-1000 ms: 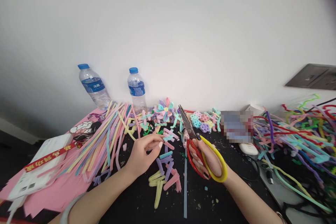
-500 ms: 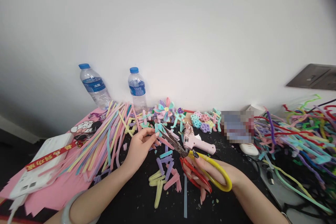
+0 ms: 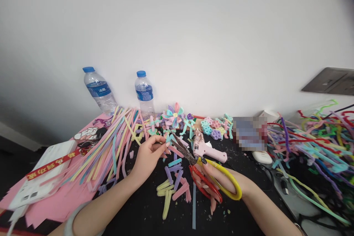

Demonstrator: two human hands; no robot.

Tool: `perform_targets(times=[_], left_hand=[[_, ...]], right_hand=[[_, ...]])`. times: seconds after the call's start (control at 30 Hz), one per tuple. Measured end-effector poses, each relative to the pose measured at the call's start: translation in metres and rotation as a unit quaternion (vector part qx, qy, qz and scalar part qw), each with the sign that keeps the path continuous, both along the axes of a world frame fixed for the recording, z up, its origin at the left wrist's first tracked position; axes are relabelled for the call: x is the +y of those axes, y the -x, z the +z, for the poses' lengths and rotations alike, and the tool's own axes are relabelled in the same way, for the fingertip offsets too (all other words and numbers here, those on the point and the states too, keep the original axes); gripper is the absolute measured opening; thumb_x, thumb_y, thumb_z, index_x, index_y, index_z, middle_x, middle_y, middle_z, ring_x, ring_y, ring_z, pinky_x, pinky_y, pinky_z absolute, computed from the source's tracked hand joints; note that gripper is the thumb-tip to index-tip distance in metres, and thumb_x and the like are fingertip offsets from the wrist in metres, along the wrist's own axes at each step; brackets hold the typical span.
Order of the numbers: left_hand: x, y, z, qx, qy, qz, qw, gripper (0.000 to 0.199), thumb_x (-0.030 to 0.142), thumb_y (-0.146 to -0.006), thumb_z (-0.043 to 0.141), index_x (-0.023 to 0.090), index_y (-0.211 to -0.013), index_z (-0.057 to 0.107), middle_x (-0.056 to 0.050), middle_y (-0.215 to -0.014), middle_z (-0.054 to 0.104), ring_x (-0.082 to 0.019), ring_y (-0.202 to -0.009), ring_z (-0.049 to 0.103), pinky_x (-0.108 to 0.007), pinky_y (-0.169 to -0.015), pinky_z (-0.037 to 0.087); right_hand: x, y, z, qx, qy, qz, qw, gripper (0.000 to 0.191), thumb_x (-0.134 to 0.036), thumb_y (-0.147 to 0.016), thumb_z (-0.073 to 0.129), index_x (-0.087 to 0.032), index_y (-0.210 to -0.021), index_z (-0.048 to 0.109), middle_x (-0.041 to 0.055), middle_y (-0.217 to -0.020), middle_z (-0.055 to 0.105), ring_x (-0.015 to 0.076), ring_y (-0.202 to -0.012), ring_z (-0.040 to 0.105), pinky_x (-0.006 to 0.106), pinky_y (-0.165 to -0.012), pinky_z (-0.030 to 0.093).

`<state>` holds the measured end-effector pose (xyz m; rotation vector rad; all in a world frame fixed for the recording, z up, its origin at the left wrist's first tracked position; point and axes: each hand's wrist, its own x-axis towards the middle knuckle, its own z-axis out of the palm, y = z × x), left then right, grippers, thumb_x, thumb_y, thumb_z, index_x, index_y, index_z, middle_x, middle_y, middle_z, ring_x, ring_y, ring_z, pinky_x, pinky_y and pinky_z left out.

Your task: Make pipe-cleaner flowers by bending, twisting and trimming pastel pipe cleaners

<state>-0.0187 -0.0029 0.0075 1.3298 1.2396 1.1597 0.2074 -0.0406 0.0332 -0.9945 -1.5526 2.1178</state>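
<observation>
Between the fingertips of my left hand (image 3: 152, 153) is a small teal fuzzy piece (image 3: 170, 138). My right hand (image 3: 211, 182) has its fingers through the red and yellow handles of a pair of scissors (image 3: 188, 154). The blades point up and left, partly apart, with their tips beside the teal piece. Below the hands, short folded pieces lie on the black mat: yellow (image 3: 166, 202), purple (image 3: 179, 179) and pink (image 3: 182, 190). A pink glue gun (image 3: 211, 152) rests just right of the blades.
Long pastel strips (image 3: 107, 147) lie at left over pink paper (image 3: 51, 206). Two bottles (image 3: 99, 90) (image 3: 144, 92) stand by the wall. A multicoloured flower (image 3: 174, 115) and small flower shapes (image 3: 215, 134) sit at the back. Tangled fuzzy stems (image 3: 326, 147) fill the right.
My left hand has moved slightly right, and the teal piece is lower and closer to the blades. The scissors have shifted a little to the left.
</observation>
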Motion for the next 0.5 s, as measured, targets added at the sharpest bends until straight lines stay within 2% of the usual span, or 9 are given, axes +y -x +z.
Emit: perform_targets(times=[0.1,0.17,0.37,0.5], left_hand=[[-0.0009,-0.001,-0.0018,-0.034,0.021,-0.017,0.999,0.025,0.038,-0.072,0.062,0.017,-0.078,0.052,-0.004,-0.089,0.063,-0.019,-0.073,0.067,-0.029,-0.062,0.056],[-0.001,-0.0014,-0.0033,-0.047,0.022,-0.025,0.998,0.025,0.037,-0.071,0.063,0.016,-0.077,0.051,-0.004,-0.095,0.062,-0.019,-0.078,0.067,-0.031,-0.068,0.056],[-0.0013,-0.0018,-0.0053,-0.063,0.001,-0.032,0.998,0.02,0.033,-0.074,0.062,0.017,-0.073,0.049,0.003,-0.071,0.059,-0.015,-0.073,0.063,-0.03,-0.073,0.054],[-0.0006,-0.0012,-0.006,-0.023,-0.007,-0.025,0.999,0.017,0.03,-0.074,0.061,0.016,-0.073,0.051,0.001,-0.067,0.06,-0.015,-0.072,0.062,-0.029,-0.071,0.052]], right_hand=[[0.0004,0.0007,-0.0005,0.008,0.003,0.002,1.0,0.052,-0.066,-0.081,0.035,-0.017,-0.072,0.049,-0.0055,-0.05,0.041,0.0058,-0.034,0.039,0.02,-0.037,0.043],[0.0003,0.001,-0.0014,0.017,0.004,0.001,1.0,0.052,-0.067,-0.081,0.035,-0.017,-0.072,0.049,-0.0051,-0.049,0.042,0.0062,-0.034,0.039,0.021,-0.037,0.044],[-0.001,0.0012,-0.0024,0.029,0.007,-0.012,0.999,0.05,-0.063,-0.083,0.036,-0.017,-0.072,0.049,-0.0055,-0.052,0.04,0.0052,-0.034,0.04,0.019,-0.036,0.043],[0.0002,0.0021,-0.0034,0.037,0.003,-0.007,0.999,0.049,-0.063,-0.083,0.035,-0.017,-0.072,0.047,-0.0046,-0.057,0.042,0.0044,-0.034,0.04,0.019,-0.036,0.044]])
